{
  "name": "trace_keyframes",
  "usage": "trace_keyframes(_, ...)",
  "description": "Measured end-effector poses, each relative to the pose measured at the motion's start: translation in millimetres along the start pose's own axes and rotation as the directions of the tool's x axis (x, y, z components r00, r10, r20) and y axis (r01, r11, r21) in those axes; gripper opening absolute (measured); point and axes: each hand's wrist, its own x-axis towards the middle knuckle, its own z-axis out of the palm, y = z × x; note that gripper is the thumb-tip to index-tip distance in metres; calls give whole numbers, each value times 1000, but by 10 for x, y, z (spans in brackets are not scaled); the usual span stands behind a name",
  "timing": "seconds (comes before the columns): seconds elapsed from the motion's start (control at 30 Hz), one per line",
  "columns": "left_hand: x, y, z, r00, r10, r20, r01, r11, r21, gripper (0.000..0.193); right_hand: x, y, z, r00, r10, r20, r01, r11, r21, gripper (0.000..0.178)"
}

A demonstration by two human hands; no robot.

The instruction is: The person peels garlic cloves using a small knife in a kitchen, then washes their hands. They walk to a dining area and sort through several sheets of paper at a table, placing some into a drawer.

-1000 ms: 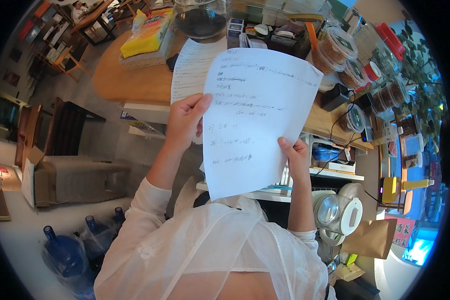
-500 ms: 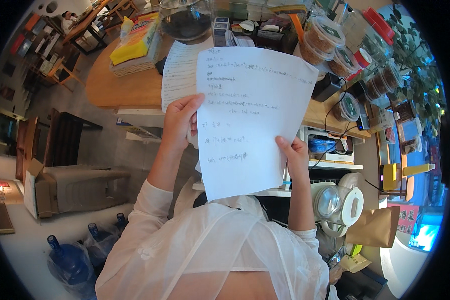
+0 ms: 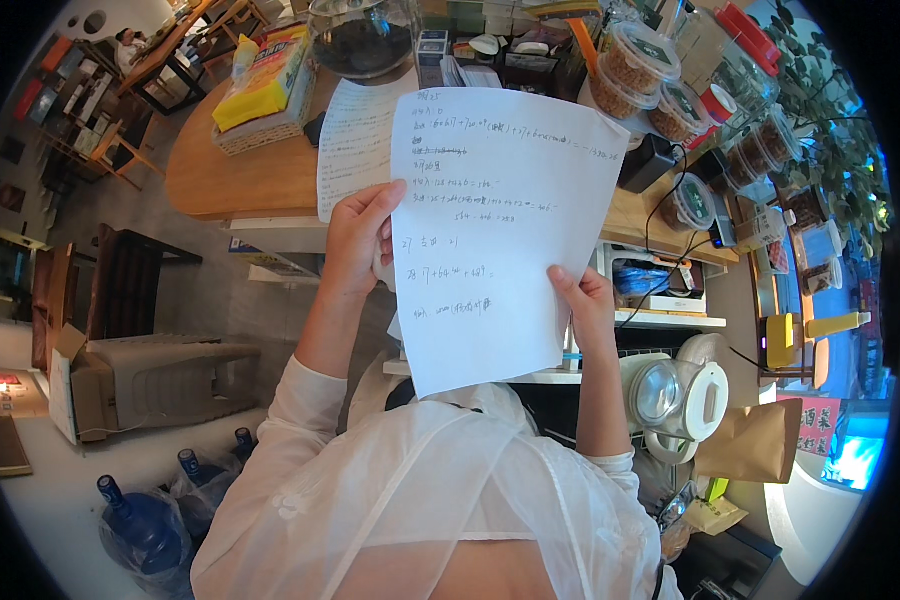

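Observation:
A white sheet of paper [image 3: 490, 340] with handwritten lines is held up in front of me, over the table's near edge. My left hand [image 3: 358, 240] pinches its left edge, thumb on the front and fingers behind. On the lower right edge my right hand [image 3: 585, 305] is closed the same way, its thumb on the written side. The fingers behind the sheet are partly hidden. Beyond it, another handwritten sheet [image 3: 345, 140] lies on the wooden table [image 3: 205, 165], partly covered by the held one.
A yellow package [image 3: 262, 85] sits on a woven basket at the back left, beside a round glass bowl [image 3: 365, 45]. Clear food tubs [image 3: 638, 65] are stacked at right, near a black cable [image 3: 660, 195]. A white kettle [image 3: 705, 400] stands low right; blue water jugs [image 3: 140, 530] are lower left.
The view has shifted slightly, so the sheet and surroundings sit a little left, and the handwriting looks sharper. Both hands keep the same grip on the paper.

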Motion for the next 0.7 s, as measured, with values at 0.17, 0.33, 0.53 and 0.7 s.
trace_keyframes(0.17, -5, -23, -29, 1000, 2, 0, -2, 1000, -9, 24, 4, 2, 15, 1000, 4, 14, -4, 1000, 15, 26)
trace_keyframes(0.33, -15, -43, -55, 1000, -1, 10, 1, 1000, 1, 23, 50, 54, 39, 999, 18, -45, -18, 1000, 11, 28)
trace_keyframes(0.53, -4, -81, -9, 999, -33, 39, 33, 999, 2, 23, 189, 132, 102, 982, -14, -188, 37, 992, 121, 29)
trace_keyframes(0.7, -56, -51, 76, 993, -68, 94, 62, 996, 71, 28, 290, 238, -48, 954, 220, -204, -165, 952, 258, 28)
